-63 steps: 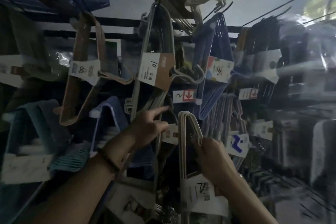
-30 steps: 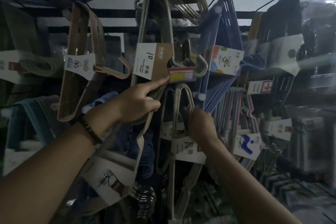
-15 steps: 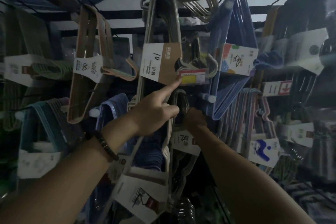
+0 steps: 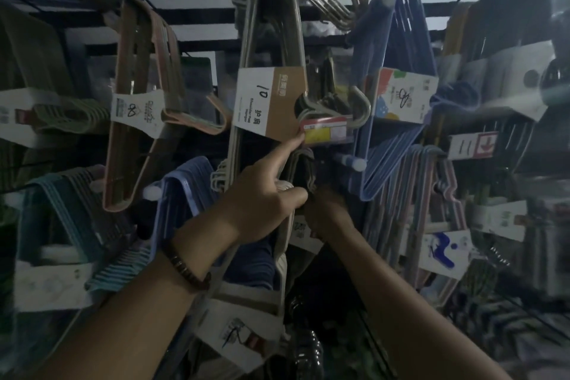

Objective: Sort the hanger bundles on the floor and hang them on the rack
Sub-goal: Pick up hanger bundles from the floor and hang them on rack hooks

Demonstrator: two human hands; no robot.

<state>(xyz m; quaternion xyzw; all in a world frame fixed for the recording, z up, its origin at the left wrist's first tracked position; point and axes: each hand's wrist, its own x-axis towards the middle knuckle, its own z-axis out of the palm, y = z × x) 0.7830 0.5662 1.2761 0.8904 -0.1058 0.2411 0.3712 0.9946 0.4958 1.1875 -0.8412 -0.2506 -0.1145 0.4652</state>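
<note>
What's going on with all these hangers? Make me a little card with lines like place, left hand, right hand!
Place: rack crowded with hanging hanger bundles
Left hand: holds a white hanger bundle, index finger touching the price tag
Right hand: reaches in just below that tag; grip too dark to tell
Above the finger: grey bundle, label marked 10
Further right: blue bundle

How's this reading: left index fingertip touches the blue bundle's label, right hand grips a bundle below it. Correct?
Wrong label. Head view: the index fingertip of the left hand touches the red-and-yellow price tag; the right hand grips a hanger bundle below it.
</note>
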